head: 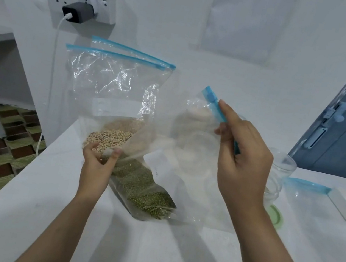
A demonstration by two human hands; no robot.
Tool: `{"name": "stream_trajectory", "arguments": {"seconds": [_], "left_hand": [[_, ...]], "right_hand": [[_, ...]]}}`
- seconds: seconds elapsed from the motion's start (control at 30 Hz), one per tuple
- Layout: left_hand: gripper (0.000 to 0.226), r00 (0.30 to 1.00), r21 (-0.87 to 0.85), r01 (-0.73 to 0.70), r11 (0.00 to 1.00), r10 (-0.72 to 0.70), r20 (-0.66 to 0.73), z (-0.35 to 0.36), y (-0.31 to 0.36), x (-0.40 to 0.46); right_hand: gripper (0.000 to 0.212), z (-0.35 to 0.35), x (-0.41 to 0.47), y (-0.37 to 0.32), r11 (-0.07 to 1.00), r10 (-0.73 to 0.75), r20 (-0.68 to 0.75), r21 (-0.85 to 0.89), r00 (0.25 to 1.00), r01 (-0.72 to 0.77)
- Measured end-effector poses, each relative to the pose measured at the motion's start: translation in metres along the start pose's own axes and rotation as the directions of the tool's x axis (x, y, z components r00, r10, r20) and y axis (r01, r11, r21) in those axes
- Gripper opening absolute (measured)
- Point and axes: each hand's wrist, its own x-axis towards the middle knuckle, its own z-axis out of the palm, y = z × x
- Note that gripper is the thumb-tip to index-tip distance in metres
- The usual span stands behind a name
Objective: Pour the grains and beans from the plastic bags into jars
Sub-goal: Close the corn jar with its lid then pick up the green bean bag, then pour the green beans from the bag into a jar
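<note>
A clear bag (190, 147) is pinched at its blue zip by the right hand (242, 162), lifted before the jars (280, 170); the grain bag (112, 107) is gripped low by the left hand (97, 164); the mouth should be centred over one jar before tipping.

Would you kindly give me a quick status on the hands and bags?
Left hand grips grain bag at its bottom. Right hand pinches blue zip of an emptied-looking bag. Green bean bag lies on table. Jar behind right hand, partly hidden.
</note>
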Motion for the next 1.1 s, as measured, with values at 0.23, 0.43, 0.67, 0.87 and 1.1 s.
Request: {"name": "stream_trajectory", "arguments": {"seconds": [0.23,0.43,0.67,0.87,1.1], "left_hand": [[0.056,0.988,-0.137,-0.146,0.98,0.138,-0.069,0.008,0.012,-0.003],[0.049,0.964,-0.211,-0.261,0.942,0.246,-0.097,0.013,0.032,0.0],[0.04,0.955,-0.212,-0.295,0.932,0.281,-0.095,0.017,0.03,0.006],[0.034,0.987,-0.278,-0.158,0.948,0.148,-0.058,0.015,0.008,0.015],[0.037,0.989,-0.382,-0.143,0.913,0.123,-0.077,0.017,0.013,0.017]], "right_hand": [[0.054,-0.006,-0.007,0.003,0.999,0.034,-0.024,0.017,0.999,-0.034],[0.05,-0.013,-0.003,0.006,0.998,0.052,-0.068,0.027,0.996,-0.051],[0.05,-0.013,-0.009,0.011,0.995,0.102,-0.092,0.032,0.99,-0.099],[0.05,-0.018,-0.02,0.022,0.984,0.178,-0.083,0.043,0.981,-0.175],[0.043,-0.024,-0.025,0.026,0.956,0.285,-0.047,0.082,0.957,-0.281]]}}
